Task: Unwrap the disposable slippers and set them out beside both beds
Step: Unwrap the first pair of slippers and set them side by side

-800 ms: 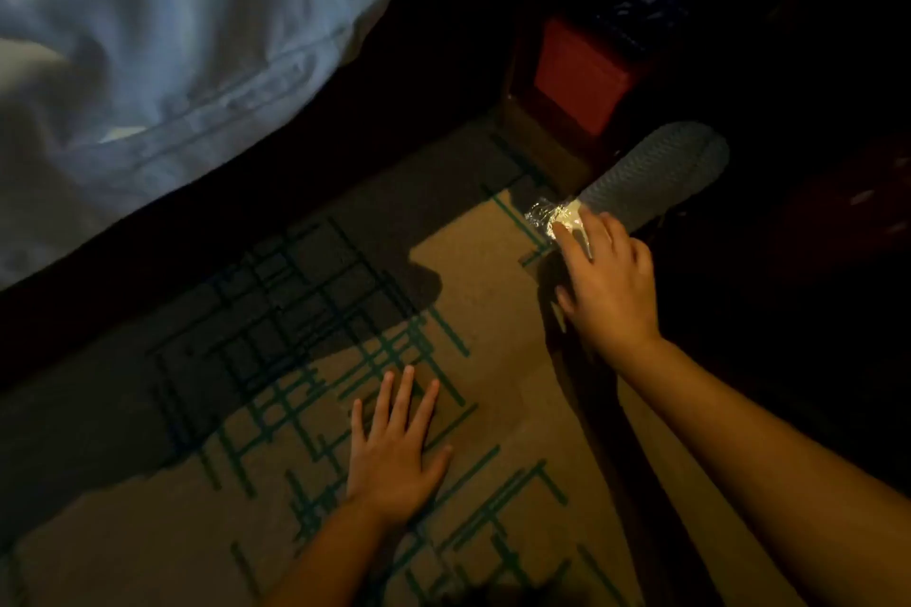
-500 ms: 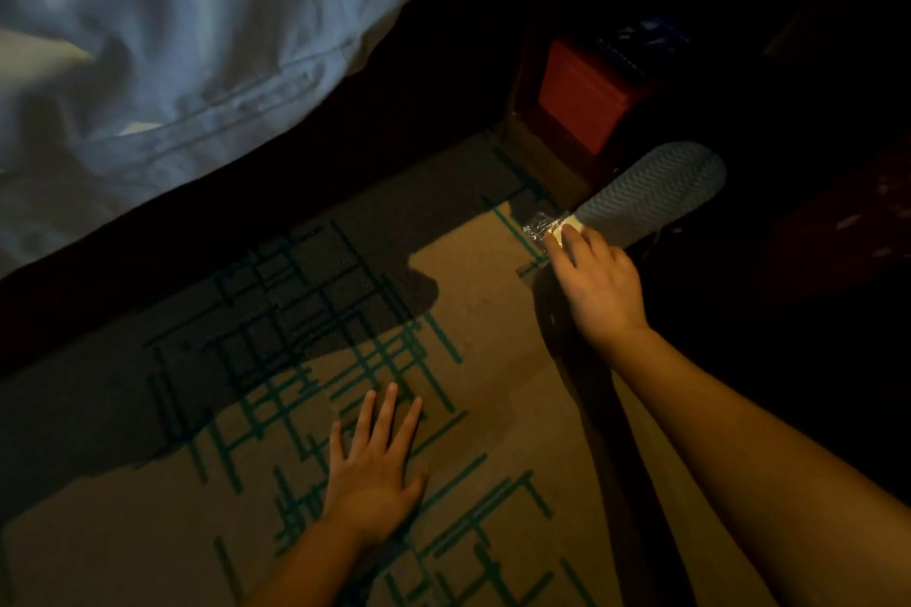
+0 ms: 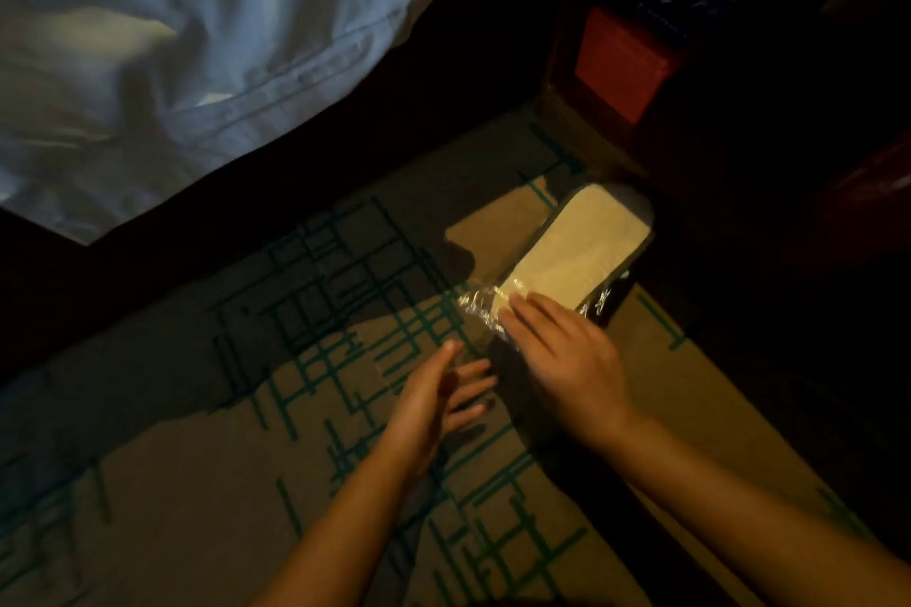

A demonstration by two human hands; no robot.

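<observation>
A pack of disposable slippers (image 3: 572,256) in clear crinkled plastic lies on the carpet, its pale cream side up, its far end in shadow. My right hand (image 3: 562,360) grips the near end of the pack, fingers over the plastic wrap (image 3: 475,306). My left hand (image 3: 434,397) hovers just left of it, edge-on, fingers apart, holding nothing. The white bedding of a bed (image 3: 197,39) hangs at the upper left.
The brown carpet (image 3: 236,483) has a green line pattern and is partly in shadow. A dark bedside cabinet with a red panel (image 3: 621,64) stands at the upper right. The area to the right is too dark to read.
The slipper pack has been turned over from its grey ribbed sole to its cream side and pulled nearer. My left hand has lifted off the carpet and moved toward the pack.
</observation>
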